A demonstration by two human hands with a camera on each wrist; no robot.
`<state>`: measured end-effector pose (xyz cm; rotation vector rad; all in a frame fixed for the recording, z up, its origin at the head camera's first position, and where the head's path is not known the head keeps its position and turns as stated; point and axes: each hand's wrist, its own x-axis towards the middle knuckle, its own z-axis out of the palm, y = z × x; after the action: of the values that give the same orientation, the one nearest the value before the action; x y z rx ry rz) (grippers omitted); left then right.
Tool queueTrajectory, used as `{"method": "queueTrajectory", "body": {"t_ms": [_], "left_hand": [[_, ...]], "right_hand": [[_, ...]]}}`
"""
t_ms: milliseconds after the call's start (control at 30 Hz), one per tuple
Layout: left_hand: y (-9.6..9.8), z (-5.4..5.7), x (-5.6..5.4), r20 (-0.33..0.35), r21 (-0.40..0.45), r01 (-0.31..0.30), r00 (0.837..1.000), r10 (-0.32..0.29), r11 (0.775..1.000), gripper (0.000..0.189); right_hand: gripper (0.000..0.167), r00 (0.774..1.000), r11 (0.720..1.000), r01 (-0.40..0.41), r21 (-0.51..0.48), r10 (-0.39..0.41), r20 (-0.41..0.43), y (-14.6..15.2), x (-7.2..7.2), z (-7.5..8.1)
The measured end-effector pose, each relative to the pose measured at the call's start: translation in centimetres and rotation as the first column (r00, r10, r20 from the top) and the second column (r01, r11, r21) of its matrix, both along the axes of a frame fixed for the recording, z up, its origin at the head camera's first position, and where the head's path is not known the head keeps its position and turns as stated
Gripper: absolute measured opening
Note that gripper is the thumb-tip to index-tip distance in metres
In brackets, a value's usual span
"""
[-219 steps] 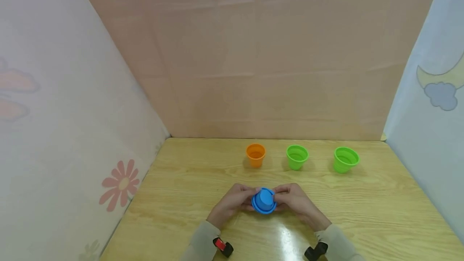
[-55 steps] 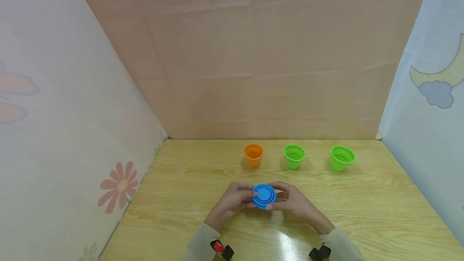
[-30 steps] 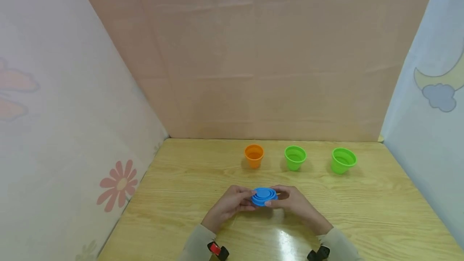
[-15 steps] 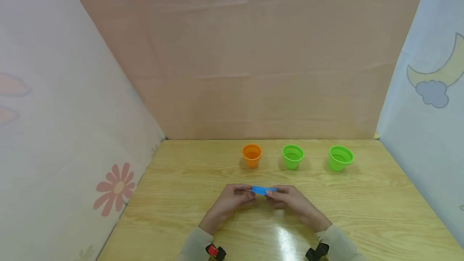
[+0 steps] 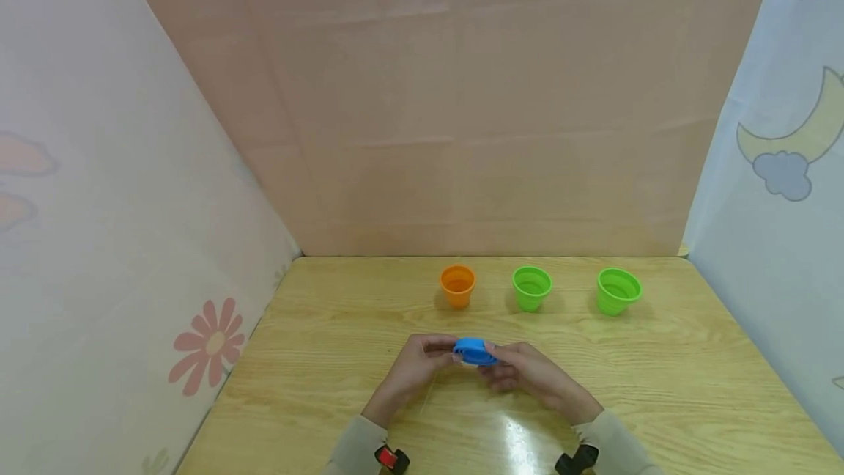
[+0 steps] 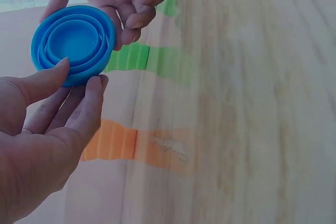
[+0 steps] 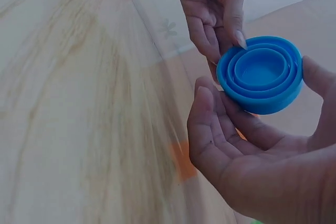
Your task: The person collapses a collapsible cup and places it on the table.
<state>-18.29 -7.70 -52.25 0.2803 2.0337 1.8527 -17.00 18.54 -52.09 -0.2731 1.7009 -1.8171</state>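
A blue collapsible cup (image 5: 472,351), pressed flat into nested rings, is held above the table between both hands. The left hand (image 5: 418,362) pinches its left edge; in the left wrist view that thumb lies across the rim of the cup (image 6: 73,40), with fingers beneath. On the opposite side, the right hand (image 5: 530,376) grips the edge between thumb and forefinger. The right wrist view shows the right hand's (image 7: 247,156) other fingers curled loosely below the cup (image 7: 261,69), whose ringed face is turned to that camera.
Toward the back of the wooden table (image 5: 343,314) an orange cup (image 5: 458,286) and two green cups, one in the middle (image 5: 531,288) and one at the right (image 5: 617,291), stand upright in a row. A brown panel (image 5: 448,130) rises behind; pale printed walls flank the table.
The blue cup's base stuck out at first; by 1.8 seconds ago it was flattened into rings. Since then both hands have tilted the cup edge-on and turned it. The other cups stay in place.
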Motion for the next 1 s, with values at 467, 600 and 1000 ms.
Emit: {"method": "queueTrajectory", "body": {"t_ms": [467, 600, 1000], "left_hand": [[-0.4, -1.2, 0.1, 0.038, 0.044, -0.002, 0.999, 0.000, 0.999, 0.029], [-0.4, -1.6, 0.3, 0.107, 0.070, -0.007, 0.994, 0.000, 0.998, 0.028], [-0.3, -1.7, 0.6, 0.266, 0.046, -0.063, 0.963, 0.048, 0.997, 0.029]], "right_hand": [[0.053, 0.977, 0.975, 0.193, 0.107, -0.182, -0.108, -0.3, 0.6, 0.3], [0.049, 0.982, 0.984, 0.173, 0.046, -0.169, -0.083, 0.1, 0.6, -0.1], [0.042, 0.988, 0.982, 0.151, -0.114, -0.151, 0.006, 0.4, 0.4, -1.2]]}}
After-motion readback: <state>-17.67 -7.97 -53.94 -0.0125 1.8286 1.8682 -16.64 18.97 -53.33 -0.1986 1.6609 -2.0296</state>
